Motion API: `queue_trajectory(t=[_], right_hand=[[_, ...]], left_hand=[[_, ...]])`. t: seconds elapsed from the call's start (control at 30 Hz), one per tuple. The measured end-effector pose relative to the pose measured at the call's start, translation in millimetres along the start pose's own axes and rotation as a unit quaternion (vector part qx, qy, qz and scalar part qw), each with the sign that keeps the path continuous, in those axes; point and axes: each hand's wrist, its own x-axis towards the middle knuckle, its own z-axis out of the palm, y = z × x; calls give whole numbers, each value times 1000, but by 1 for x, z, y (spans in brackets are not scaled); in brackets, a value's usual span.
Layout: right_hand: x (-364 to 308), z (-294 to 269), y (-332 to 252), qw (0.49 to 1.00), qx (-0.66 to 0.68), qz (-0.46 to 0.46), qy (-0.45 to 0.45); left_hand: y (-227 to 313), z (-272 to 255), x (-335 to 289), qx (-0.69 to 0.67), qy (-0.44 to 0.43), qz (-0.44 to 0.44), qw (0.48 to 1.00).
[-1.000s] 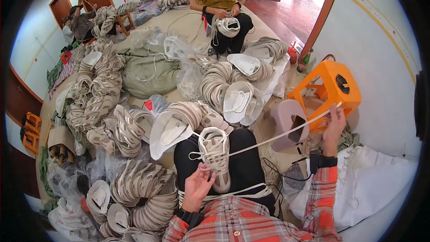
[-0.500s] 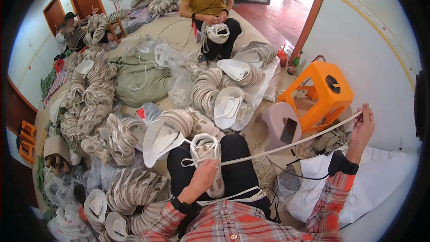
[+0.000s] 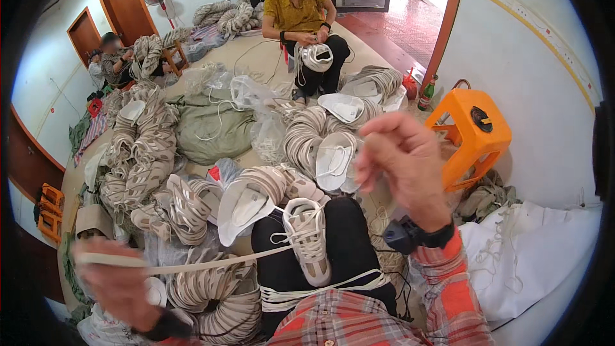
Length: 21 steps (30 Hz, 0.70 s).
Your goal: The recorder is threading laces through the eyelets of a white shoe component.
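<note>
A beige and white sneaker upper rests on my lap between the thighs, with laces crossing through its eyelets. From it a flat cream shoelace stretches taut to the left. My left hand, blurred by motion, is closed on that lace at the far left. Raised to the right of the sneaker upper, my right hand has loosely bent fingers with gaps between them, and no lace shows in it. A bunch of cream laces lies across my thighs.
Stacks of nested sneaker uppers lie left and ahead of me. An orange stool and white cloth are on the right. A co-worker in a yellow top sits ahead, handling another upper. A green bottle stands near the doorway.
The lace stretched right to my right hand before; now it runs left to my left hand. My left hand left the sneaker upper and swung left. My right hand came inward and let go.
</note>
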Motion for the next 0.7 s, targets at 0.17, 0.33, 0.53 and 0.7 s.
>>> queue_trajectory(t=[0.17,0.33,0.53,0.7], right_hand=[[-7,-46,81,979,-90,182,13],[-53,-95,154,957,-136,254,37],[-93,-91,204,935,-144,323,23],[-118,-95,236,916,-174,360,-19]], left_hand=[[136,45,-38,595,-131,138,780],[141,-47,-74,819,315,408,253],[-49,-245,-49,793,188,-138,562],[-146,-263,-15,775,187,-192,572]])
